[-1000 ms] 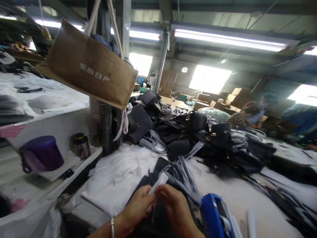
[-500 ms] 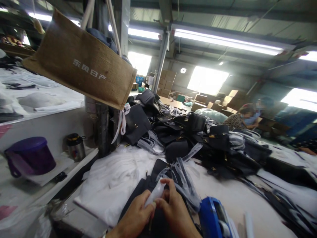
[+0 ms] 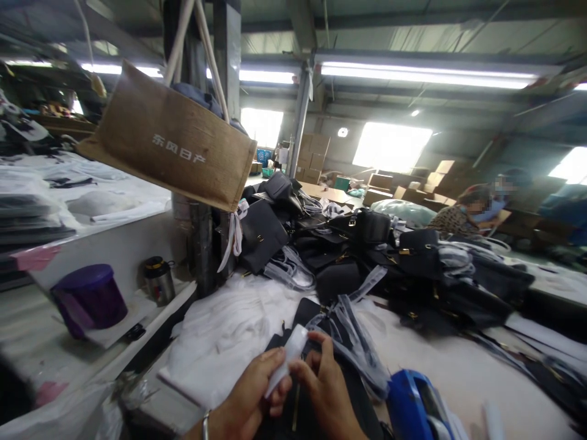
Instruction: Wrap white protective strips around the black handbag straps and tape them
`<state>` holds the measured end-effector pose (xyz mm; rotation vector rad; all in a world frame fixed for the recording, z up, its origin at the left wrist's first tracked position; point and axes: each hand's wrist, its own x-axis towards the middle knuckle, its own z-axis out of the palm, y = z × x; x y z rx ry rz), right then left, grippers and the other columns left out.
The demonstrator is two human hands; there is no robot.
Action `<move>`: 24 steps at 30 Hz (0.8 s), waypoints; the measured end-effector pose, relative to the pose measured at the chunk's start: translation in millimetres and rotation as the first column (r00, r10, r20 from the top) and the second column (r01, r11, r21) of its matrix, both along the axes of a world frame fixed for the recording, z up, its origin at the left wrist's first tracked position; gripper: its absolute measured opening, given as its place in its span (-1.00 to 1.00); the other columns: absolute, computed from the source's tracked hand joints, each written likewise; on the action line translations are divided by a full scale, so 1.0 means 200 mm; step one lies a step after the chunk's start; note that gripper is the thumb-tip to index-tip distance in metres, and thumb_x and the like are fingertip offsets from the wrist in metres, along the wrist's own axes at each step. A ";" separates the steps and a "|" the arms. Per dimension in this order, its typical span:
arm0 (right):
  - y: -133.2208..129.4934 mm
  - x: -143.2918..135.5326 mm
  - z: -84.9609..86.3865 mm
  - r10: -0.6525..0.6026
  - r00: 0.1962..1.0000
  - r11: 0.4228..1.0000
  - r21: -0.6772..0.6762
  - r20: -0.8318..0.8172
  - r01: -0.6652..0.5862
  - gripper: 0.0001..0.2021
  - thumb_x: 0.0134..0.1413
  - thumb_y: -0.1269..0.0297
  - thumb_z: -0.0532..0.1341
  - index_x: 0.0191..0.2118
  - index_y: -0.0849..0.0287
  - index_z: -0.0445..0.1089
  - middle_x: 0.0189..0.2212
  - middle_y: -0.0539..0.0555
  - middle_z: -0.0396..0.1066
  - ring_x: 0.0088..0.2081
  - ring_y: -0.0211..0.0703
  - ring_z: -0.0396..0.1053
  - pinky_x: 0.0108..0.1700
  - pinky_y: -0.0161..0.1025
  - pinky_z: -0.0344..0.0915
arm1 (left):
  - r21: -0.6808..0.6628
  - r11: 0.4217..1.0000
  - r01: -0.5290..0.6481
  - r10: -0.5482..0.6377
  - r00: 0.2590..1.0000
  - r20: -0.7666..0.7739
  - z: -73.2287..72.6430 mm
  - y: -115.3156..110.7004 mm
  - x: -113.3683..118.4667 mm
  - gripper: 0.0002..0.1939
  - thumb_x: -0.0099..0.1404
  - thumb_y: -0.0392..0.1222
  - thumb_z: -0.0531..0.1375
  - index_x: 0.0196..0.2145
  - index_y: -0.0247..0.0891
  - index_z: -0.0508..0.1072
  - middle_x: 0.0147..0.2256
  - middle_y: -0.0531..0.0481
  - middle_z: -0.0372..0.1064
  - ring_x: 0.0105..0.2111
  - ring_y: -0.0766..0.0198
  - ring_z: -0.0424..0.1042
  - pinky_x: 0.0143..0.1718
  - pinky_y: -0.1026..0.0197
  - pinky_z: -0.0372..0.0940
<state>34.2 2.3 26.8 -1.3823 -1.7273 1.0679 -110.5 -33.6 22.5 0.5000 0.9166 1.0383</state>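
Note:
A small white folded strip (image 3: 285,362), perhaps foam or paper, slants between my hands. My left hand (image 3: 257,388) is closed on its lower part, thumb on top and fingers beneath. My right hand (image 3: 326,382) has curled fingers, with its index fingertip at the strip's upper end and its thumb against the side. Beneath both hands lies a black bag (image 3: 342,382) with a gold zipper, partly hidden by them. Its straps (image 3: 355,336) are wrapped in clear plastic and spread to the right. Close by my right hand stands a blue tape dispenser (image 3: 408,400).
White sheets (image 3: 220,330) are stacked at left. Black bags (image 3: 339,278) heap across the table's far side. A brown bag (image 3: 169,146) hangs from a post. On a left ledge are a purple bucket (image 3: 94,299) and a steel flask (image 3: 158,284). People (image 3: 463,214) sit far right.
The view has shifted slightly left. My right hand's fingers have spread a little along the white strip, and more of the strip shows. My left hand still holds it.

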 end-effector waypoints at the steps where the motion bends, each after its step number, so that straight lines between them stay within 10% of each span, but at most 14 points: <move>1: 0.01 0.00 -0.01 0.028 0.999 1.000 0.007 -0.041 -0.027 -0.53 0.08 0.20 0.17 0.08 0.15 0.04 -0.57 -0.17 0.19 -0.51 -0.20 0.24 -0.40 -0.29 0.13 | -0.028 1.000 0.013 -0.012 0.999 0.049 -0.01 0.00 -0.01 -0.67 0.26 0.07 0.12 -0.28 -0.29 0.31 -0.62 0.16 0.14 -0.68 0.49 -0.03 -0.65 0.38 -0.18; 13: 0.08 0.03 -0.09 0.231 0.950 0.973 0.072 -0.210 -0.220 -0.60 0.10 0.37 0.10 0.06 0.07 0.03 -0.48 -0.15 0.25 -0.45 -0.23 0.26 -0.33 -0.29 0.20 | -0.039 0.988 0.148 -0.130 0.948 0.292 -0.08 0.05 -0.06 -0.77 0.35 -0.10 0.06 -0.23 -0.34 0.32 -0.62 0.18 0.04 -0.69 0.50 -0.12 -0.65 0.37 -0.24; 19: 0.04 0.09 -0.06 0.032 0.999 0.988 0.149 -0.016 -0.030 -0.62 0.15 0.28 0.07 0.09 0.10 0.09 -0.37 -0.04 0.34 -0.35 -0.16 0.38 -0.23 -0.24 0.24 | -0.021 0.999 0.038 -0.036 0.996 0.087 -0.04 0.03 -0.02 -0.69 0.27 0.04 0.12 -0.22 -0.28 0.31 -0.63 0.16 0.13 -0.70 0.46 -0.03 -0.68 0.38 -0.11; 24: -0.07 0.06 0.02 -0.019 0.999 0.999 -0.035 -0.045 0.018 -0.71 0.17 0.01 0.10 -0.33 0.15 0.33 -0.44 0.02 0.41 -0.35 -0.12 0.39 -0.27 -0.27 0.25 | 0.138 0.990 -0.014 0.036 0.986 -0.160 -0.03 0.01 0.04 -0.61 0.23 0.18 0.13 -0.29 -0.25 0.28 -0.64 0.15 0.20 -0.73 0.45 0.03 -0.74 0.40 -0.05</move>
